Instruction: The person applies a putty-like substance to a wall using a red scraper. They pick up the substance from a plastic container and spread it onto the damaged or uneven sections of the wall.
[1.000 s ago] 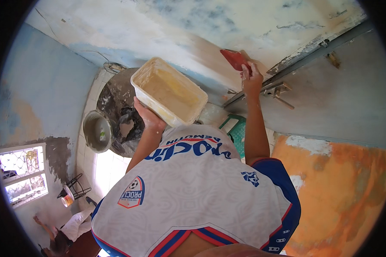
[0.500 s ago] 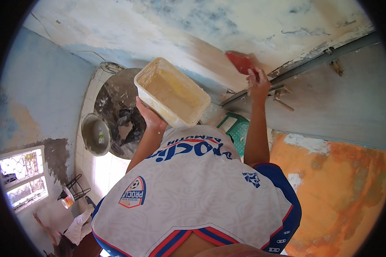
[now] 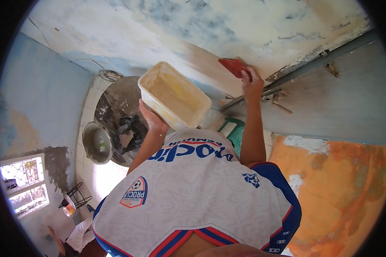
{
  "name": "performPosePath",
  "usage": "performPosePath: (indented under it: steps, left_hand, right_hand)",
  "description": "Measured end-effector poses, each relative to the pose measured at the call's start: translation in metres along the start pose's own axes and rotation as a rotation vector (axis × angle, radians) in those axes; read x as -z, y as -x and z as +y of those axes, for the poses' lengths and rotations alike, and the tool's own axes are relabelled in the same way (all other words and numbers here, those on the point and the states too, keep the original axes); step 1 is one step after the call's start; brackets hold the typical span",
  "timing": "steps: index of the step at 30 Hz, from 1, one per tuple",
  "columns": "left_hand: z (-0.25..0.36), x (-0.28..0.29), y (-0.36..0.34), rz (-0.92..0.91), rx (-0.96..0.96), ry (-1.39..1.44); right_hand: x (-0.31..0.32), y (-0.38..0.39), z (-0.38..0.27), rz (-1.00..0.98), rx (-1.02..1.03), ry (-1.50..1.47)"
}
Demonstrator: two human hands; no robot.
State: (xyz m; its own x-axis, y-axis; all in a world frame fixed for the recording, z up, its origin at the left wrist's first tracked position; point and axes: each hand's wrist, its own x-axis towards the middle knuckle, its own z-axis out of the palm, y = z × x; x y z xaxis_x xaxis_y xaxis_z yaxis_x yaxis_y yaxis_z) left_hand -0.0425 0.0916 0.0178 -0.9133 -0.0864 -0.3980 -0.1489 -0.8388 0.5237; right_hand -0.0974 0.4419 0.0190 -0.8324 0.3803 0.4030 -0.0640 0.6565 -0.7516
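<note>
In the last half second the thin, flat red spreader (image 3: 232,67) had shifted a little to the left and lower along the pale, blue-stained plaster wall (image 3: 253,30) at the far side, and its outline had become sharper. That suggested a short stroke or a change of angle, with the work at the wall still going on; whether the blade touched the plaster could not be told. The right hand (image 3: 253,83) had its fingers clamped on the spreader's right end. The left hand (image 3: 153,120) had hardly moved; it clasped the near left side of the cream, rectangular plastic tub (image 3: 161,107), the fingers underneath hidden. The tub sat tilted in front of the torso, left of the spreader, with pale paste inside, probably ready to draw from.

Counted, there were one spreader and one tub. To the left stood one dark, round, stained table (image 3: 116,94), bearing one crumpled black plastic bag (image 3: 137,128), and just beside it one round grey basin (image 3: 90,137). One green plastic stool (image 3: 236,132) stood below the right forearm, and one white-framed window (image 3: 23,184) showed at near left.
</note>
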Motion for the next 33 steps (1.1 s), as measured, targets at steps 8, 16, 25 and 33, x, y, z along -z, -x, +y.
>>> performPosePath:
  steps: [8, 16, 25, 33]
  left_hand:
    - [0.011, -0.016, 0.009, 0.034, 0.039, 0.018]
    - [0.008, 0.006, 0.0, 0.04, 0.008, -0.013]
    - [0.006, 0.013, -0.005, 0.031, 0.015, -0.038]
    - [0.003, 0.001, -0.01, -0.019, 0.059, -0.032]
  right_hand:
    - [0.017, -0.002, -0.012, -0.072, 0.016, 0.019]
    - [0.051, -0.008, -0.027, 0.031, -0.101, -0.327]
    - [0.049, -0.013, -0.039, 0.169, -0.207, -0.24]
    - [0.01, -0.017, -0.021, 0.01, 0.222, 0.14]
